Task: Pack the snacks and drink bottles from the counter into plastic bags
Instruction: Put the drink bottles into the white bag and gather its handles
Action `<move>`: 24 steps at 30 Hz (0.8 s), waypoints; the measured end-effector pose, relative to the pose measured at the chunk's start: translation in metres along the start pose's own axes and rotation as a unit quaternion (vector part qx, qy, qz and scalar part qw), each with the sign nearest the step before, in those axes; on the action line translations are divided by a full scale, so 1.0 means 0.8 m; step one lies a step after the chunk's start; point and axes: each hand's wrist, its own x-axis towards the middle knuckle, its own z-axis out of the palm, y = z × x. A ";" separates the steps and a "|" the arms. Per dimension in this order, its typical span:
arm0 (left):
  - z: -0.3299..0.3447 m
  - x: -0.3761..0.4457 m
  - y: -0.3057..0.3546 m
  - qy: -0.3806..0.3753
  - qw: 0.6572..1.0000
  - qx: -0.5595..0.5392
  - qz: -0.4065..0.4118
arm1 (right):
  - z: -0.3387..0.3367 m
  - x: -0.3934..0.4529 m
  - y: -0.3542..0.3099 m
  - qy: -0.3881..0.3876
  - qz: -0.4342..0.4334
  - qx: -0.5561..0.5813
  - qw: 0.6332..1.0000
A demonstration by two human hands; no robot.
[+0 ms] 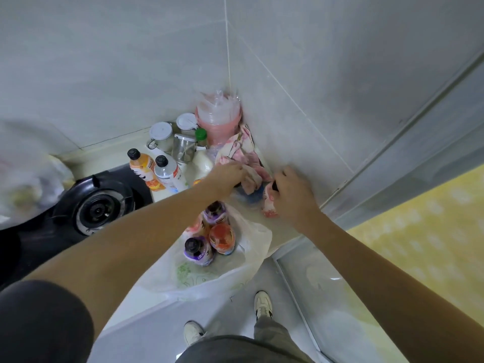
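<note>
Both hands reached to the bench (pixel 285 226) corner. Left hand (pixel 229 174) w/ fingers curled, pinching the pink cloth (pixel 242 150). Right hand (pixel 293 192) wrapped round the cap end of a pink-label bottle (pixel 269 205), which stood just beside a blue item under the cloth. White plastic bag (pixel 251 247) lay open at the bench edge, near side; approx. four bottles (pixel 221 238) upright inside, caps up. Orange bottle (pixel 142 166) & clear bottle (pixel 167 172) stood touching by the gas burner (pixel 97 208). Jars (pixel 161 134) at the back wall.
</note>
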 end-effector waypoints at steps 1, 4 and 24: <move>-0.007 -0.010 -0.012 0.021 0.999 -0.013 -0.038 | -0.004 0.003 -0.005 0.015 -0.007 0.018 1.000; -0.030 -0.051 -0.053 0.077 0.981 -0.110 -0.143 | -0.010 0.019 -0.018 0.029 -0.024 0.062 0.997; -0.105 -0.319 -0.072 0.335 0.856 -0.209 -0.335 | -0.057 0.055 -0.222 0.034 -0.280 0.126 0.951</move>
